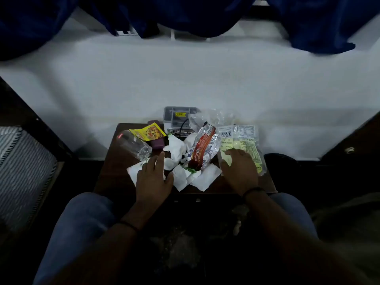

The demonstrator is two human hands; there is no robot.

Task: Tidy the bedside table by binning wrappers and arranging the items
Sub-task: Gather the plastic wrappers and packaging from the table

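A small dark wooden bedside table (115, 177) carries a heap of litter. My left hand (153, 178) hovers open over crumpled white tissues (175, 150) at the front left. My right hand (240, 171) lies spread on a clear plastic packet with yellow print (245, 140) at the right. Between the hands lies a red and silver foil wrapper (204, 147). A yellow snack sachet (149, 132) rests at the back left beside a clear plastic bottle (134, 144) on its side. A crumpled clear bag (211, 118) sits at the back.
A grey box with a yellow label (178, 117) stands at the table's back edge against the white wall (185, 79). Dark blue curtains (195, 15) hang above. A striped mattress (22, 161) lies to the left. My knees in blue jeans (82, 219) flank the table.
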